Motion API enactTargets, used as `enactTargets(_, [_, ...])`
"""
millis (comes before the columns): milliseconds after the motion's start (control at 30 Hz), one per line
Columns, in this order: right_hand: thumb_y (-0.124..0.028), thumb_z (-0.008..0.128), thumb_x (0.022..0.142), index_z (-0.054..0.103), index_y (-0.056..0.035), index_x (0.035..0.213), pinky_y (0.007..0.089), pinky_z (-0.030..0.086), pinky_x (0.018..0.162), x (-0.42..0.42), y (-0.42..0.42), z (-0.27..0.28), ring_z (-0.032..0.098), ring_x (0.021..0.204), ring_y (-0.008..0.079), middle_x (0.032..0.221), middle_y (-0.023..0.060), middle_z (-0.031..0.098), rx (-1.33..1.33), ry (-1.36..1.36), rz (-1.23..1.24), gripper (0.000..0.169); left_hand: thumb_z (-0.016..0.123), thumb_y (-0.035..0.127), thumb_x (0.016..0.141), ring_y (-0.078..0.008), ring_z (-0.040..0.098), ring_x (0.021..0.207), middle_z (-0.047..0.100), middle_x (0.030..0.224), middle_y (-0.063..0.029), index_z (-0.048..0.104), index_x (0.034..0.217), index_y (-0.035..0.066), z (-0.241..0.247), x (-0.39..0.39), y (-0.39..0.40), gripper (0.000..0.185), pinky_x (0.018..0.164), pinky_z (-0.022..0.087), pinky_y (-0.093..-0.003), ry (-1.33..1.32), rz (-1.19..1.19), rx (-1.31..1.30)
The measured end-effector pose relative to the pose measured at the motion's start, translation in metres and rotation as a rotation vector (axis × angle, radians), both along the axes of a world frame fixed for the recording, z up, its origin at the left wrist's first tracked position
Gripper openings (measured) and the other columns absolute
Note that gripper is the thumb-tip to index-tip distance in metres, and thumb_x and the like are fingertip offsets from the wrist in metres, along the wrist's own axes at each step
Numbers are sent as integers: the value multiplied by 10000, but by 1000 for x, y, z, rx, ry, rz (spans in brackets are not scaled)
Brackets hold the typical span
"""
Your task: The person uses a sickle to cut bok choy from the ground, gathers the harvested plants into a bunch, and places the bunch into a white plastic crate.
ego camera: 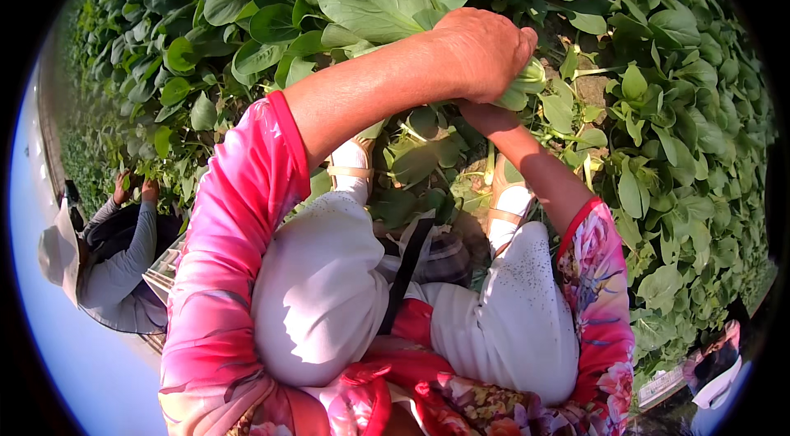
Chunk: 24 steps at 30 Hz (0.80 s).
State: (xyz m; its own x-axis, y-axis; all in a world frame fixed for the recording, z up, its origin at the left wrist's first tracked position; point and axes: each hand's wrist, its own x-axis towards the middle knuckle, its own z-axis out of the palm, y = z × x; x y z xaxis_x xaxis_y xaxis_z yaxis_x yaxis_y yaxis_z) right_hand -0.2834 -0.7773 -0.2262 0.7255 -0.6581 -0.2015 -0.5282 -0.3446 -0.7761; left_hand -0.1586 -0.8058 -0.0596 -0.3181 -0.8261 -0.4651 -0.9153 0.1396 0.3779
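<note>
Before me, my left hand is closed around a bok choy plant. Its broad leaves spread to the left, and its pale stem base shows at the right, just past my fingers. My right hand is directly below, close to the plant's base and partly covered by my left hand. Its fingers are hidden, so whether it grips anything cannot be told. Loose leaves lie on the soil under both hands.
Dense leafy greens grow ahead and at both sides. A person in a pale hat works at the left beside a plastic crate. Another person is at the lower right near a white crate. My sandalled feet stand among the leaves.
</note>
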Motion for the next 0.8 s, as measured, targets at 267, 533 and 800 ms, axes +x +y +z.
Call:
enactTargets(267, [-154, 567, 752, 494, -52, 1071, 408, 437, 661, 24, -22, 59, 558, 759, 365, 820, 200, 584, 49, -100, -158, 343, 741, 208, 433, -301, 569, 871, 591, 890, -165, 357, 1213, -13, -81, 177, 52, 897, 753, 459, -344, -189, 424, 85])
enactTargets(533, [-212, 526, 784, 485, -49, 1076, 411, 441, 690, 54, -21, 19, 557, 783, 376, 863, 199, 584, 110, -37, -123, 337, 630, 134, 557, -301, 575, 809, 594, 828, -152, 392, 1182, 53, -69, 130, 88, 673, 705, 472, -380, -317, 471, 77])
enactTargets(800, [-195, 506, 816, 457, -50, 1164, 339, 435, 720, 54, -7, -9, 576, 800, 333, 872, 202, 589, 228, -57, -100, 381, 655, 141, 539, -313, 583, 724, 591, 745, -159, 427, 1180, 93, -91, 124, 127, 682, 660, 477, -386, -245, 534, -19])
